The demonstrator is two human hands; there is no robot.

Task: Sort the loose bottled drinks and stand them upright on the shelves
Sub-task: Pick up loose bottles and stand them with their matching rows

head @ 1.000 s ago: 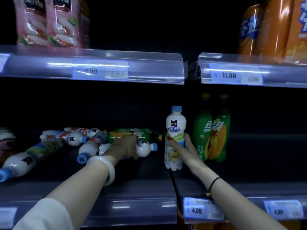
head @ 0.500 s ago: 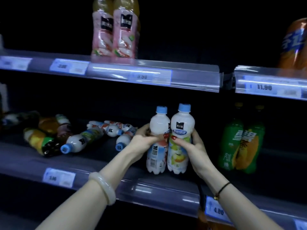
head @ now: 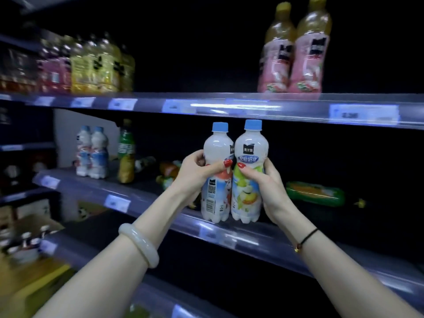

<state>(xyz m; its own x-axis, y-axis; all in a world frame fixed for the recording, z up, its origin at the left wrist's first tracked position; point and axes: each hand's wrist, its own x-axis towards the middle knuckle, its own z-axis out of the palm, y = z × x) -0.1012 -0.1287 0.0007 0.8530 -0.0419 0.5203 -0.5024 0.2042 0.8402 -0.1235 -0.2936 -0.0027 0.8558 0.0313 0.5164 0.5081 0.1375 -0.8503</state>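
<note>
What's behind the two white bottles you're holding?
Loose bottles lie tipped behind-left; a green bottle lies flat behind-right. Straight behind is covered by the white bottles, left hand and right hand.

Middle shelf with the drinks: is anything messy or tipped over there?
Yes. A green bottle lies on its side, right of the right hand, and more tipped bottles lie behind the left hand. The barcode white bottle and the green-label white bottle, which the hands grip, are upright.

Dim aisle, black recesses; glare streaks the shelf edge [head: 241, 107] above the grip, bottles [head: 91, 67] far left blur and bend.
</note>
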